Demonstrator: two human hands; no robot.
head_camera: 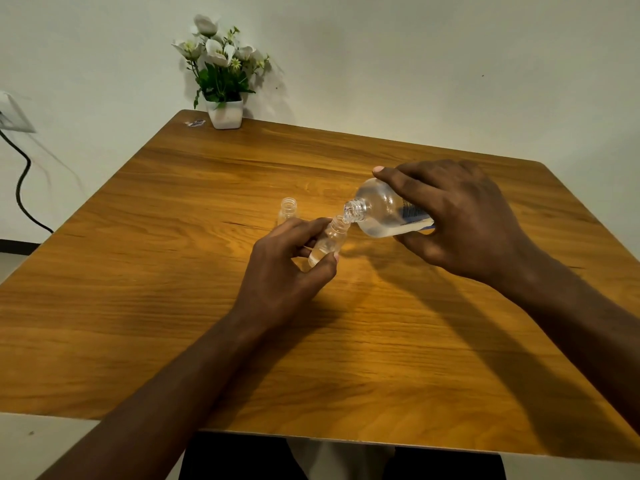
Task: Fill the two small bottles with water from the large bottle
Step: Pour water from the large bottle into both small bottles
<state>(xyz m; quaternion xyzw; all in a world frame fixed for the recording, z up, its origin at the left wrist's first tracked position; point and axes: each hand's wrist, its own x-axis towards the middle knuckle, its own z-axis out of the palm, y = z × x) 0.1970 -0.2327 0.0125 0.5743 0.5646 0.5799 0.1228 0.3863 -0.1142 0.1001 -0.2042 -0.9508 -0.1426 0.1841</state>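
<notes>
Above a wooden counter, the right hand grips the tilted large bottle, pouring into a small bottle grasped by the left hand. It looks partly filled. The second small bottle stands just behind, apparently empty and yet to be filled.

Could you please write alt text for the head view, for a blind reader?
The right hand tips a large bottle into a small bottle tilted in the left hand. A second small bottle stands open on the wooden table.

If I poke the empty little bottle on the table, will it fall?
Probably: the standing small bottle looks empty, clear plastic, so likely light and tippy. Being round, it might then roll across the table.
</notes>
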